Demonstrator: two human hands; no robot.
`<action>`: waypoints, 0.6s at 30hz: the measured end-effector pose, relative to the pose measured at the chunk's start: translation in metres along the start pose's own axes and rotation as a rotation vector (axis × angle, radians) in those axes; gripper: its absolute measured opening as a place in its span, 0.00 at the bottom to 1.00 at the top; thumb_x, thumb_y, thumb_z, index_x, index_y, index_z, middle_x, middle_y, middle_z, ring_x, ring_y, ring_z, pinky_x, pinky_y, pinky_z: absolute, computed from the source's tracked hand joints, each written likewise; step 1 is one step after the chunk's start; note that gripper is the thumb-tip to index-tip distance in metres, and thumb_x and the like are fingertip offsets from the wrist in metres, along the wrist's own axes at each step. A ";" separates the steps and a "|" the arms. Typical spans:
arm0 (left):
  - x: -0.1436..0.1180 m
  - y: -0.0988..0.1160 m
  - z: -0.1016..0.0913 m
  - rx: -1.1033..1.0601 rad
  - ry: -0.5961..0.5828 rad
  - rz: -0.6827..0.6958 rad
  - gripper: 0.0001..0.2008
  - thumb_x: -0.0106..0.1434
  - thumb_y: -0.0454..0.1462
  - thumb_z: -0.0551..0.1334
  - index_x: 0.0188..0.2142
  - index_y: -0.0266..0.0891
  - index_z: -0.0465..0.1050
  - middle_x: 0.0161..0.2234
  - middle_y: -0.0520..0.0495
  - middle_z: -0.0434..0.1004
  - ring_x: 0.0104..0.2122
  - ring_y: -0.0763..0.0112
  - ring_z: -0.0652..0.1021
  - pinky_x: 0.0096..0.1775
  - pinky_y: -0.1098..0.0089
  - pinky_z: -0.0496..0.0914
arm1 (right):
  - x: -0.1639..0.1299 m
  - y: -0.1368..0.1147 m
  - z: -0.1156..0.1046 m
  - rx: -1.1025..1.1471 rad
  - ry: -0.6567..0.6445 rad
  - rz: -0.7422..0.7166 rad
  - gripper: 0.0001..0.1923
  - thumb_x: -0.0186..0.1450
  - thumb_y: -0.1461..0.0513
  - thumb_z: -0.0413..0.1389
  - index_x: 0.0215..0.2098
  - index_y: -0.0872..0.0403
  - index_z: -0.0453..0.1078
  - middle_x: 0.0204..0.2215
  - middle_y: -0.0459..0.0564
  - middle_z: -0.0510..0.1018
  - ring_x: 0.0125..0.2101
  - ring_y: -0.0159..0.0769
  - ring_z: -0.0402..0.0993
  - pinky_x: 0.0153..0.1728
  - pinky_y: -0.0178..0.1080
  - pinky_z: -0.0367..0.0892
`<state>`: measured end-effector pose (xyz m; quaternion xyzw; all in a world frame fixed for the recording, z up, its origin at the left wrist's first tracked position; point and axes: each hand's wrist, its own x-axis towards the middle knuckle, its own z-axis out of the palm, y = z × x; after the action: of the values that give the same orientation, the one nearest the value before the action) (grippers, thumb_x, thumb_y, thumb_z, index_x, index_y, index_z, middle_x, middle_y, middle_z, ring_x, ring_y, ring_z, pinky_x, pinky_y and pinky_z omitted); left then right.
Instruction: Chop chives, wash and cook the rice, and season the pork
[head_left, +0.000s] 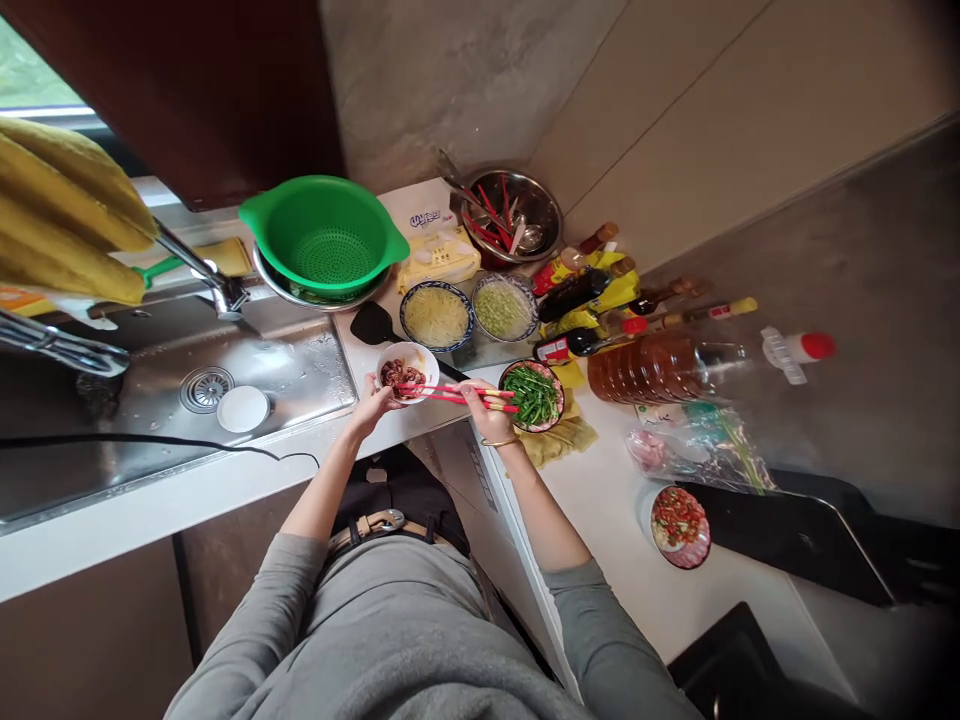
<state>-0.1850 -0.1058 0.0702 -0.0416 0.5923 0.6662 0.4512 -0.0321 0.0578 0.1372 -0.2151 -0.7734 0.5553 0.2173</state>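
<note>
My left hand (375, 406) grips the near left rim of a small white bowl (426, 366), which is tilted a little towards me. Dark reddish-brown pieces, perhaps meat, (396, 374) lie in it. Closed around a pair of red chopsticks (450, 396) with pale upper ends, my right hand (486, 412) is just right of the bowl. The chopstick tips reach into the brown pieces. Right beside that hand sits a bowl of chopped green vegetable (531, 394). Behind the white bowl lies a black spatula (373, 324), its handle partly hidden.
A steel sink (300, 372) with a white dish (243, 409) lies left. Behind stand a green colander (322, 232), bowls of pale shreds (436, 316) and chopped green bits (504, 307), and a steel utensil bowl (551, 205). Bottles and a large oil jug (645, 368) line the right wall.
</note>
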 end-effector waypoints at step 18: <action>-0.074 0.006 -0.140 -0.222 0.250 0.220 0.24 0.50 0.35 0.62 0.45 0.44 0.54 0.49 0.46 0.72 0.42 0.64 0.80 0.42 0.57 0.78 | 0.029 -0.047 0.151 0.185 -0.383 -0.059 0.24 0.65 0.41 0.53 0.32 0.51 0.77 0.34 0.51 0.84 0.35 0.40 0.83 0.39 0.41 0.80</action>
<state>-0.2123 -0.2617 0.0773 -0.1087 0.5676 0.7623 0.2913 -0.1470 -0.0549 0.1407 -0.0621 -0.7524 0.6480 0.1011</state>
